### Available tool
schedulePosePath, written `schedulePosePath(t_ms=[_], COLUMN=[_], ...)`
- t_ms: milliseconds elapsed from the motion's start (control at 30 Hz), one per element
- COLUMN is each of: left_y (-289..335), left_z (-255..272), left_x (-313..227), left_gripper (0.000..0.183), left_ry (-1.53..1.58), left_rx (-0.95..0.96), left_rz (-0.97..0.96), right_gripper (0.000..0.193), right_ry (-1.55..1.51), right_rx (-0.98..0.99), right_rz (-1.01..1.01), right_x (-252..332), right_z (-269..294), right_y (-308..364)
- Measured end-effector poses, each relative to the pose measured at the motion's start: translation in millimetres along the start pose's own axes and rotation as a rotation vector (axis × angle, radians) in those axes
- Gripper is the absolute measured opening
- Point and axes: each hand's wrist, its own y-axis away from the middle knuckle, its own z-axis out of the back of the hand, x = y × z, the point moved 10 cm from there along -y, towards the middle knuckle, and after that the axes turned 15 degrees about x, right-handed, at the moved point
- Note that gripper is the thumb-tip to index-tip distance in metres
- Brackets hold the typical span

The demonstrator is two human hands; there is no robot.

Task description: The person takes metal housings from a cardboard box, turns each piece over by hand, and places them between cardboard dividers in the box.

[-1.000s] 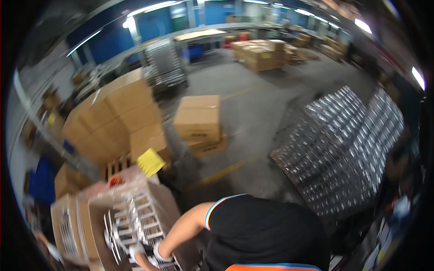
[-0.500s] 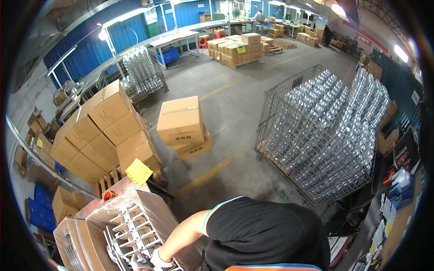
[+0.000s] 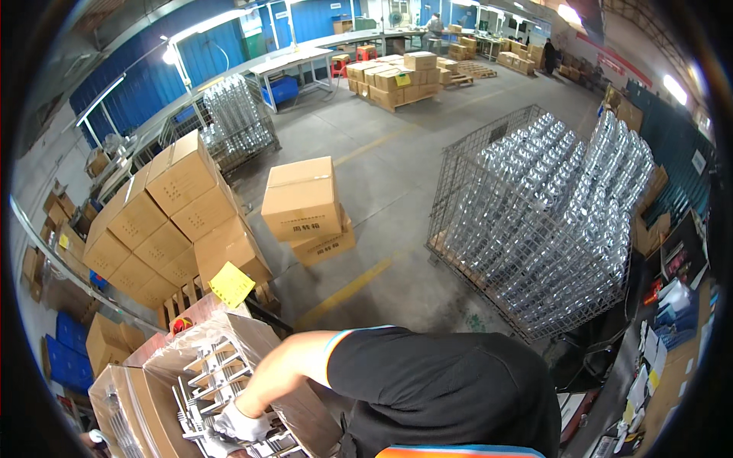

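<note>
My left hand (image 3: 238,421), in a white glove, reaches down from a black short sleeve into an open cardboard box (image 3: 252,336) at the lower left. The box is lined with clear plastic and holds several shiny metal parts (image 3: 210,370) stacked in rows. The gloved fingers curl over one of these parts near the picture's lower edge. My right hand does not show; my own black-shirted body (image 3: 443,397) fills the lower middle and hides that side.
Stacked brown cartons (image 3: 179,214) with a yellow tag (image 3: 230,284) stand behind the open box. Two more cartons (image 3: 305,206) sit on the grey floor. A wire cage (image 3: 550,221) full of metal parts stands on the right. Pallets and other people are far back.
The view has swung, so the cartons and the wire cage sit further right and lower. My left hand stays in the open box among the metal parts.
</note>
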Motion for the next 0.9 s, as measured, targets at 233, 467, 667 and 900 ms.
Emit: schedulePosePath(t_ms=[233, 467, 667, 900], left_y=[-24, -36, -34, -10], left_z=[6, 2, 2, -1], left_x=[37, 71, 31, 17], left_gripper=[0.047, 0.048, 0.048, 0.049], left_ry=[-0.056, -0.1, -0.147, -0.172], left_rx=[-0.1, -0.169, -0.213, -0.255], left_rz=[-0.07, -0.093, -0.138, -0.107], right_gripper=[0.031, 0.04, 0.041, 0.035], right_ry=[0.147, 0.281, 0.291, 0.107], right_rx=[0.209, 0.423, 0.17, -0.246], right_rz=[0.038, 0.086, 0.107, -0.323], right_x=[-5, -6, -21, -51], right_z=[47, 111, 168, 205], right_y=[-36, 33, 115, 249])
